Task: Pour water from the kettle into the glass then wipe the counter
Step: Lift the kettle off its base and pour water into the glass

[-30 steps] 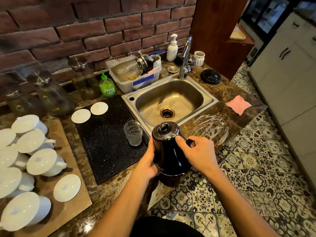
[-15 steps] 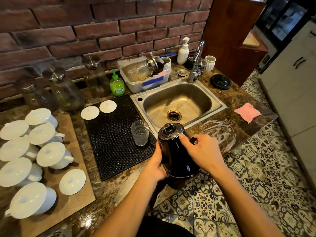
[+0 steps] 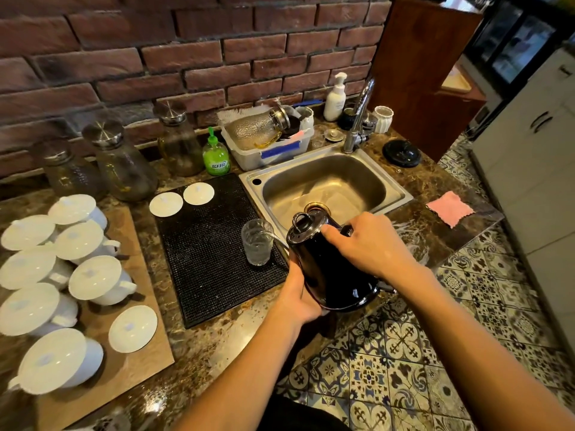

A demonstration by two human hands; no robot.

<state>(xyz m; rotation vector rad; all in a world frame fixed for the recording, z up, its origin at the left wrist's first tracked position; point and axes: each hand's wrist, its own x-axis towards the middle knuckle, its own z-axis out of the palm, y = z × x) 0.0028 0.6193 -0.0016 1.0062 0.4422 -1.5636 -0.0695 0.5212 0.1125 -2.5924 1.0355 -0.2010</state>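
Note:
A black kettle (image 3: pixel 329 269) is lifted and tilted to the left, its thin spout reaching over the rim of a clear glass (image 3: pixel 256 242). The glass stands upright on the right edge of a black rubber mat (image 3: pixel 208 244) and holds some water. My right hand (image 3: pixel 373 244) grips the kettle's handle near the lid. My left hand (image 3: pixel 300 295) cups the kettle's lower left side. A pink cloth (image 3: pixel 450 208) lies flat on the counter to the right of the sink. Wet streaks (image 3: pixel 410 236) show on the dark marble counter just right of my right hand.
A steel sink (image 3: pixel 326 185) with a tap (image 3: pixel 359 119) lies behind the kettle. White lidded cups (image 3: pixel 93 281) fill a wooden board at left. Glass jars (image 3: pixel 124 163), a green soap bottle (image 3: pixel 215 157) and a dish tub (image 3: pixel 267 141) line the brick wall. Patterned floor tiles lie below right.
The kettle has risen and tipped left toward the glass, so its spout now reaches over the rim. Both hands stay on it.

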